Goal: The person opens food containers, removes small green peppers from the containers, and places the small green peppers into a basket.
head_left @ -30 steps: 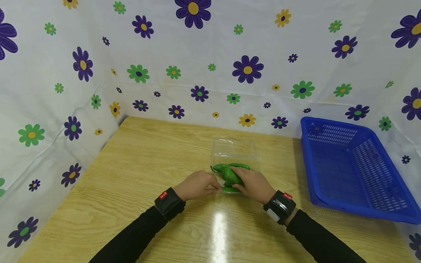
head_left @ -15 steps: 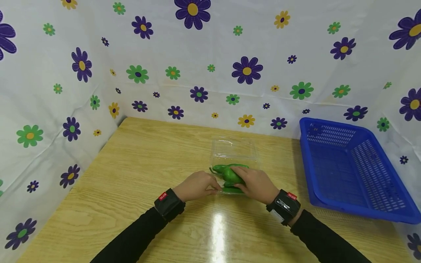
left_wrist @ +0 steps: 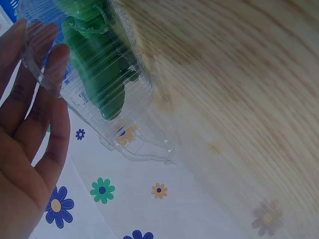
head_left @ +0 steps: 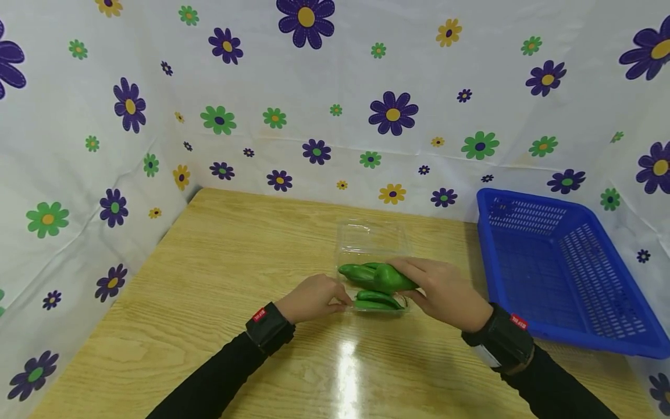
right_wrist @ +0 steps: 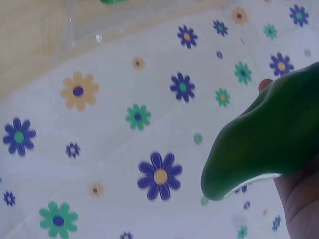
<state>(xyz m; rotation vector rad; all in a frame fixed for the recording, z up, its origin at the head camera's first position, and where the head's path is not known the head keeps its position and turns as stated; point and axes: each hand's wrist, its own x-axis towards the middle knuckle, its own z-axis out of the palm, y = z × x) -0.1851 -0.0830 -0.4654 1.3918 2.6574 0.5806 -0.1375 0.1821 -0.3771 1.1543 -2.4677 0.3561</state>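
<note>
One cloth (head_left: 335, 70), printed with purple, green and yellow flowers, runs from 9 o'clock past 12 to 3. Before it lies one wooden counter (head_left: 241, 244). Two black sleeves (head_left: 204, 378) reach in, one from 7 o'clock and one from 5, with two black cuffs (head_left: 270, 329) at the wrists and one red tag (head_left: 259, 315) on each.

The left grip (head_left: 314, 298), at about 8 o'clock of one clear box (left_wrist: 142, 94), holds the box's rim in bent fingers. The box sits on the counter, its one lid (head_left: 366, 235) folded back toward 12 o'clock. The head view shows five green peppers, four in the box and one in a hand; they overlap, so an exact total is hard to tell. In the box, two far peppers (head_left: 356, 272) lie toward 12 o'clock, partly covered, and two near peppers (head_left: 377, 305) lie side by side toward 6.

The right grip (head_left: 445, 291), at 3 o'clock of the box, has thumb and fingers round one held pepper (head_left: 391, 279), its rounded end toward 9 o'clock. Whether that pepper touches the far ones cannot be told. One blue basket (head_left: 544, 279) with slotted sides stands farther out at 3 o'clock.
</note>
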